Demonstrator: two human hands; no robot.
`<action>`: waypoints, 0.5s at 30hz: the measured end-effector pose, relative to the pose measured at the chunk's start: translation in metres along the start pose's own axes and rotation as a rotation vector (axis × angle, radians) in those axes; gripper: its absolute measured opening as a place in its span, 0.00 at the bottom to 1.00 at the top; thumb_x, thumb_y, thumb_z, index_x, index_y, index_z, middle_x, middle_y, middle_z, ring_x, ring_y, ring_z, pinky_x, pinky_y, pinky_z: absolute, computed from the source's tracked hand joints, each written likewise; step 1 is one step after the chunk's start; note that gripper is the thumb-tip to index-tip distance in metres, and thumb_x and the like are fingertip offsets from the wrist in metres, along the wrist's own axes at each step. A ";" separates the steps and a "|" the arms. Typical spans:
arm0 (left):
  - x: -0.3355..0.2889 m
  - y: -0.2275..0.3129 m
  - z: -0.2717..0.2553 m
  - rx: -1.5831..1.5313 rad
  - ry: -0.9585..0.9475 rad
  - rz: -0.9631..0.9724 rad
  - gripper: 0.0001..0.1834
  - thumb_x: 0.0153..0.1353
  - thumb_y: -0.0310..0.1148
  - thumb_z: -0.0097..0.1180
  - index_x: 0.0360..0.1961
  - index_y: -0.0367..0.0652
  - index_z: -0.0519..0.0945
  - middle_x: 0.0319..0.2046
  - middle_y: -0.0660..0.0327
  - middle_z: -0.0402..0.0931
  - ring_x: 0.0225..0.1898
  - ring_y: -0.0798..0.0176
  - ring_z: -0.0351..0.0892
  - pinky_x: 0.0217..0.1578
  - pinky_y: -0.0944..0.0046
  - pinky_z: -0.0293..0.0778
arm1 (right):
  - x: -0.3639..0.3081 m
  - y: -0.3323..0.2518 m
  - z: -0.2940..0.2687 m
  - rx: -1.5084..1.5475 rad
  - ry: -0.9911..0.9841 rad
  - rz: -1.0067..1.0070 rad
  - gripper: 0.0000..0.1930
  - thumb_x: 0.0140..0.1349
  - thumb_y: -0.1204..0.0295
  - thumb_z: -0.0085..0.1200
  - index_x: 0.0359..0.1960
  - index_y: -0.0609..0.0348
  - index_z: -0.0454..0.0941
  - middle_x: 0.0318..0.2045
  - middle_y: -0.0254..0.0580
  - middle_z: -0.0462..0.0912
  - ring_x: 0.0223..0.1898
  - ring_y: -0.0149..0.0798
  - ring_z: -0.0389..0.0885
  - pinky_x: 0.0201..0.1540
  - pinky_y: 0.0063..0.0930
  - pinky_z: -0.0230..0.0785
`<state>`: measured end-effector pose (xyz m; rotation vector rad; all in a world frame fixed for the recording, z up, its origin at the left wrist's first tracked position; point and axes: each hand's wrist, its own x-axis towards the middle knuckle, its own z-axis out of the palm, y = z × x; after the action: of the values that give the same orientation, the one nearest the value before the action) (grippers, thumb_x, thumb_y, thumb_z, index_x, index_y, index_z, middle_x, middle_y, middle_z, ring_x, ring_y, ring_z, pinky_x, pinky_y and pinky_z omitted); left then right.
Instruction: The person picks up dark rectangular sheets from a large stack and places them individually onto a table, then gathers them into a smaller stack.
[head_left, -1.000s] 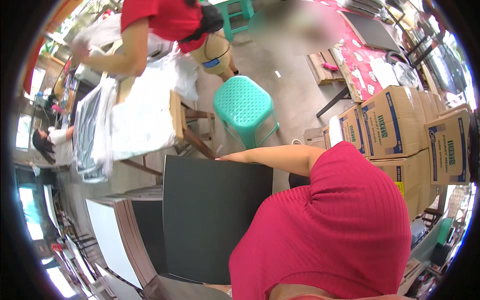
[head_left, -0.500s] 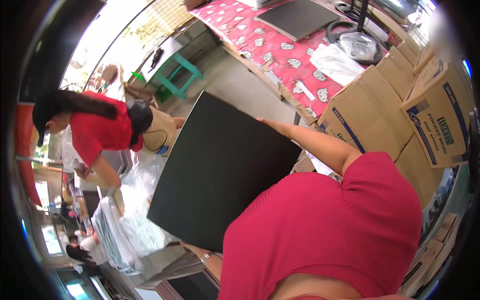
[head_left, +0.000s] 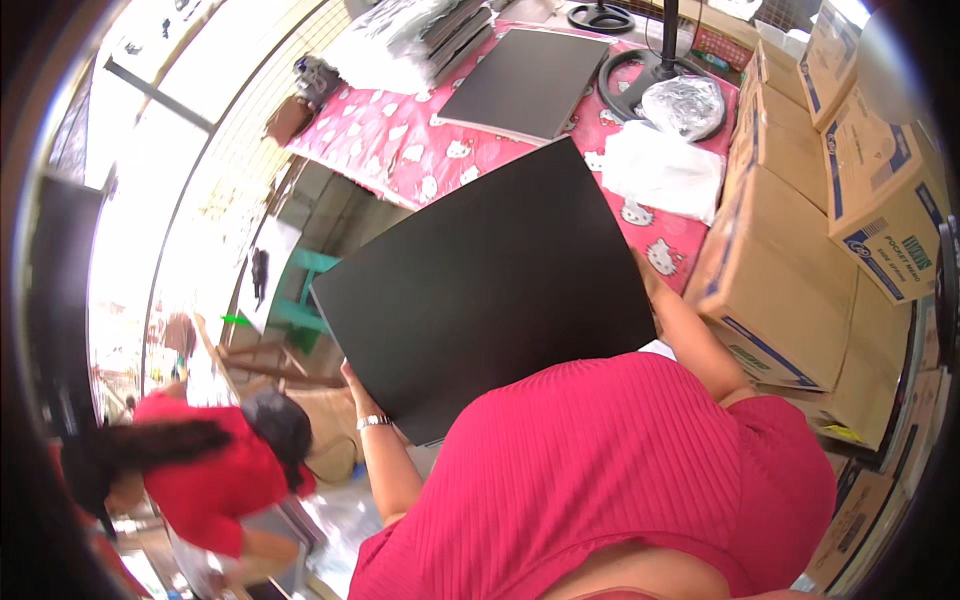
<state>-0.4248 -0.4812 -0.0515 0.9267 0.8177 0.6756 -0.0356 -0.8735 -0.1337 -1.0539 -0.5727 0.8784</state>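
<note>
A large flat black panel (head_left: 490,280) is held up in front of my body, its dark face toward me. My left hand (head_left: 356,390) grips its left edge near the lower corner, with a metal watch band on the wrist. On the opposite edge is my right hand (head_left: 646,275), its fingers mostly hidden behind the panel. Beyond it, a similar dark panel (head_left: 525,82) lies flat on a table with a pink patterned cover (head_left: 400,150).
Cardboard boxes (head_left: 790,270) are stacked on the right. White plastic sheeting (head_left: 665,170), a black round base (head_left: 625,95) and a stack of wrapped panels (head_left: 440,40) lie on the table. A green stool (head_left: 300,290) and a co-worker in red (head_left: 210,470) are at left.
I have turned right toward the pink table, carrying the panel. The panel now sits more level across the view, overlapping the table's near edge. The co-worker has shifted to the lower left.
</note>
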 end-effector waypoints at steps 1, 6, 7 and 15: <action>0.041 0.020 0.009 0.035 -0.007 -0.076 0.38 0.62 0.64 0.41 0.61 0.45 0.71 0.56 0.55 0.74 0.54 0.52 0.75 0.52 0.51 0.75 | 0.014 0.019 0.001 0.127 0.041 0.041 0.25 0.74 0.59 0.35 0.64 0.63 0.67 0.60 0.42 0.73 0.60 0.39 0.72 0.64 0.35 0.65; 0.233 0.072 0.051 0.232 -0.240 -0.489 0.44 0.64 0.69 0.35 0.66 0.43 0.66 0.62 0.52 0.68 0.59 0.50 0.71 0.58 0.49 0.70 | 0.061 0.040 0.039 0.467 0.440 0.144 0.28 0.73 0.51 0.37 0.62 0.60 0.70 0.56 0.42 0.76 0.56 0.38 0.75 0.58 0.36 0.71; 0.263 0.070 0.063 0.250 -0.252 -0.514 0.44 0.64 0.69 0.35 0.66 0.42 0.66 0.62 0.52 0.68 0.58 0.50 0.71 0.58 0.49 0.70 | 0.064 0.042 0.040 0.484 0.427 0.111 0.29 0.72 0.50 0.37 0.63 0.60 0.70 0.57 0.43 0.76 0.56 0.39 0.75 0.58 0.36 0.70; 0.442 0.020 0.137 0.378 -0.552 -0.730 0.42 0.68 0.67 0.26 0.66 0.43 0.67 0.61 0.53 0.70 0.61 0.53 0.70 0.59 0.52 0.70 | 0.079 0.059 0.064 0.404 0.948 0.140 0.31 0.72 0.48 0.37 0.61 0.62 0.71 0.51 0.43 0.80 0.52 0.39 0.78 0.55 0.33 0.71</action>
<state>-0.0810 -0.1786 -0.1220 0.9943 0.7165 -0.3746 -0.0615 -0.7624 -0.1619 -1.0053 0.4604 0.4879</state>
